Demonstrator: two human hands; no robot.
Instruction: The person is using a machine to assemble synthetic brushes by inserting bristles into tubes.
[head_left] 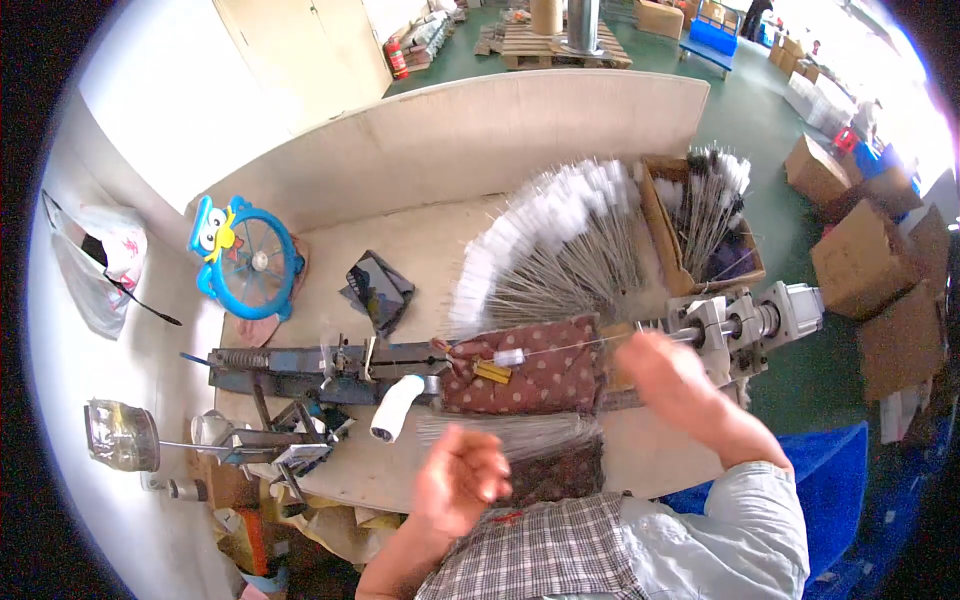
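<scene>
My right hand is closed at the right end of the machine, close to its metal chuck. From its fingers a thin wire runs left to a small white bristle head, together a wire-handled brush, lying over a brown dotted cushion. My left hand hovers near the table's front edge, fingers loosely curled and apart, with nothing visible in them. Just beyond it lies a bundle of thin straight wires. Beside the brush head, a small yellow piece rests on the cushion.
Finished-looking white brushes fan out behind the cushion, beside a cardboard box of more brushes. A white roll, a dark folded packet and a blue round fan stand left. A low board closes the table's back.
</scene>
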